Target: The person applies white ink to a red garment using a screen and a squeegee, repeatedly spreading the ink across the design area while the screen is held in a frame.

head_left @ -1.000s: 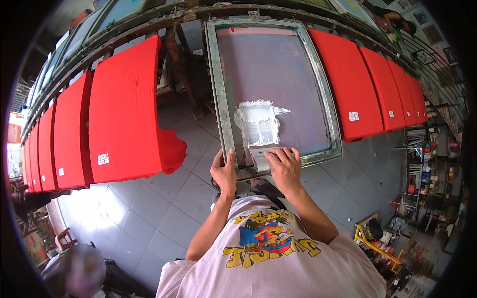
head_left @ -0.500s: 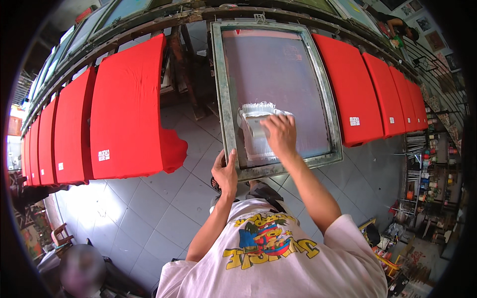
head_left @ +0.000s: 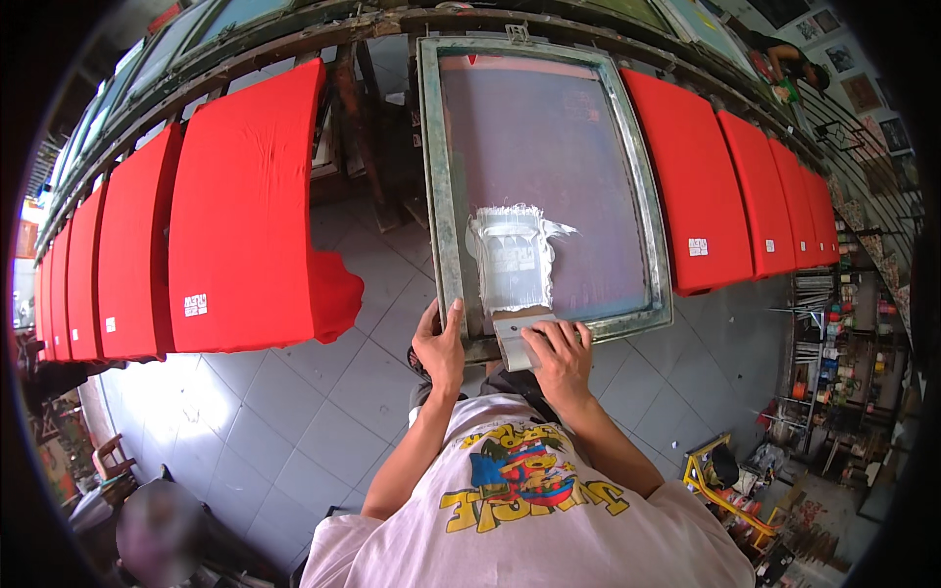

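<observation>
A screen printing frame [head_left: 436, 176] with a stretched mesh lies flat in front of me. White ink [head_left: 545, 230] borders a small rectangular patch low on the left of the mesh, where pale lettering shows through. My right hand [head_left: 563, 358] grips a squeegee [head_left: 518, 338] at the near edge of the frame, its blade by the lower end of the ink patch. My left hand [head_left: 440, 345] holds the near left corner of the frame, thumb on top and fingers over the outer side.
Boards covered in red fabric [head_left: 245, 206] stand in a row to the left, each with a small white print. More red boards [head_left: 686, 176] line the right. A dark rail [head_left: 392, 24] runs behind them. Shelves [head_left: 818, 333] with coloured containers stand far right. Another person [head_left: 784, 59] is at the far upper right.
My right hand has drawn the squeegee toward me, from the middle of the ink patch to the near edge of the frame. The lettering is now uncovered. My left hand stays at the corner.
</observation>
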Demonstrator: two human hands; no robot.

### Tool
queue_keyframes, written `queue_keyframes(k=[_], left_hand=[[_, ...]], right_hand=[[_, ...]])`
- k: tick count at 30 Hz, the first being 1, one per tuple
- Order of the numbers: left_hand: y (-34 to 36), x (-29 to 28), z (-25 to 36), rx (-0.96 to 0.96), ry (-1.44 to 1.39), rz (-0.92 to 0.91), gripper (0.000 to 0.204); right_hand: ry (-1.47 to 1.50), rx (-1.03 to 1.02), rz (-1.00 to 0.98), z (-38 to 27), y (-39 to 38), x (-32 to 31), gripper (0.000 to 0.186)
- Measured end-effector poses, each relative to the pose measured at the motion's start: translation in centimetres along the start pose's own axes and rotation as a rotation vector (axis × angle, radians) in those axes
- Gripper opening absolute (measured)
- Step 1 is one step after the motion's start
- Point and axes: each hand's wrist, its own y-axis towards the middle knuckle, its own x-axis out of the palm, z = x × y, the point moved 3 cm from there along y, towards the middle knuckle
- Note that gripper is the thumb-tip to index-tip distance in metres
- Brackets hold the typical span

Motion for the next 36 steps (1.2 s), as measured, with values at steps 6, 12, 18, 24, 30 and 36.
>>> queue_keyframes(k=[6, 12, 18, 24, 30, 36], left_hand=[[0.2, 0.1, 0.2, 0.013, -0.006, -0.005, 0.044], [0.4, 0.1, 0.5, 0.045, 0.018, 0.019, 0.050], [0.5, 0.3, -0.3, 0.053, -0.008, 0.004, 0.046], [0.4, 0.4, -0.3, 0.020, -0.002, 0.007, 0.043], [0.1, 0.1, 0.6, 0.004, 0.004, 0.016, 0.045], [-1.6, 0.7, 4.8, -0.043, -0.031, 0.011, 0.040]], right_hand=[[-0.022, -0.027, 0.081, 3.2, 7.5, 2.5, 0.031], [-0.003, -0.067, -0.174, 3.7, 15.4, -2.0, 0.024], [-0.082, -0.050, -0.191, 0.4, 3.1, -1.8, 0.034], [0.089, -0.053, -0.247, 0.7, -1.5, -0.5, 0.074], [0.024, 0.472, 0.027, 13.8, -1.0, -4.1, 0.072], [0.255, 0.948, -0.070, 29.2, -0.6, -6.0, 0.079]])
